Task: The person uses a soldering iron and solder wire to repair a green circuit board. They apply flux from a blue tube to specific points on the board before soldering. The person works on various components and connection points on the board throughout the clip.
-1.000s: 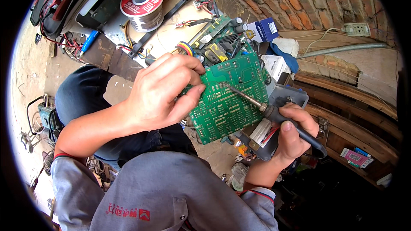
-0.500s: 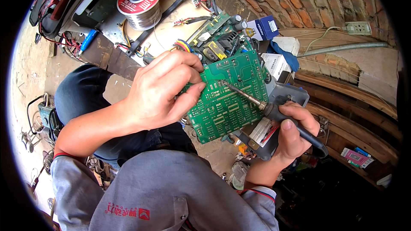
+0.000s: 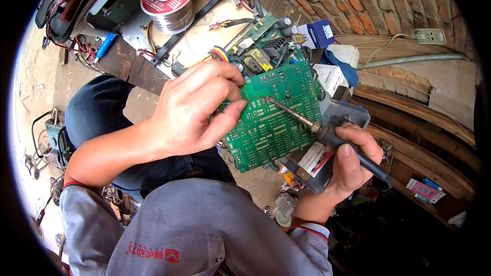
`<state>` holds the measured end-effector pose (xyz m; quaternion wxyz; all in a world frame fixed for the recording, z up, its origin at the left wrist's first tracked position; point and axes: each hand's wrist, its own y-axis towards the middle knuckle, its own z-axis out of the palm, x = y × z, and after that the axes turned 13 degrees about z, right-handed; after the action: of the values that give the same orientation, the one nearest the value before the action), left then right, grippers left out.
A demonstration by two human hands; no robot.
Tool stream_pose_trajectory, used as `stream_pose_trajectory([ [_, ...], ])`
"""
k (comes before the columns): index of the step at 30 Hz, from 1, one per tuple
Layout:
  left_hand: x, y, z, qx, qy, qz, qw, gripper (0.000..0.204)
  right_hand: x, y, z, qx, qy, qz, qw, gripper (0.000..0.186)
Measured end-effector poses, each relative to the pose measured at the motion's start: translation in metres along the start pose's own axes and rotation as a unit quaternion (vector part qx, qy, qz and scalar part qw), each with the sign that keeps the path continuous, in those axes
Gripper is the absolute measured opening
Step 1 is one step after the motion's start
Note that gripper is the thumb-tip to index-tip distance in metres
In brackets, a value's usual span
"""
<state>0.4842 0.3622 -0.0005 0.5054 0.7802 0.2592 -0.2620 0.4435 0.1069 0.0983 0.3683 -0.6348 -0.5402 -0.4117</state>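
A green circuit board [image 3: 271,128], solder-joint side showing, is tilted at the centre of the frame. The left hand [image 3: 199,110], from the left, closes fingers and thumb on its upper-left edge. The right hand [image 3: 353,166], right of centre, grips a soldering iron [image 3: 327,135] whose tip meets the board's upper part; actual contact cannot be told. The step looks like working one joint, which seems to call for a steady board and a fine tip angle. Above, a solder spool [image 3: 168,7] stands on a pale work surface [image 3: 204,43] among wires. A brick wall [image 3: 383,10] fills the upper right; cluttered floor [image 3: 76,92] lies left.
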Motion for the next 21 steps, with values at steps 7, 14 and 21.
stream_pose_trajectory([
  [7,-0.0001,0.0002,0.0010,0.000,0.001,0.002,1.000,0.013,0.0001,0.0005,-0.0016,0.010,-0.003,-0.006,1.000,0.032],
  [14,0.0000,0.0003,0.0020,-0.002,-0.002,0.001,1.000,0.013,-0.0010,-0.0002,-0.0013,0.007,0.006,-0.003,1.000,0.031],
  [21,-0.0013,-0.0005,0.0017,-0.004,-0.008,-0.006,1.000,0.012,-0.0017,-0.0027,-0.0033,-0.010,0.025,0.006,1.000,0.032],
])
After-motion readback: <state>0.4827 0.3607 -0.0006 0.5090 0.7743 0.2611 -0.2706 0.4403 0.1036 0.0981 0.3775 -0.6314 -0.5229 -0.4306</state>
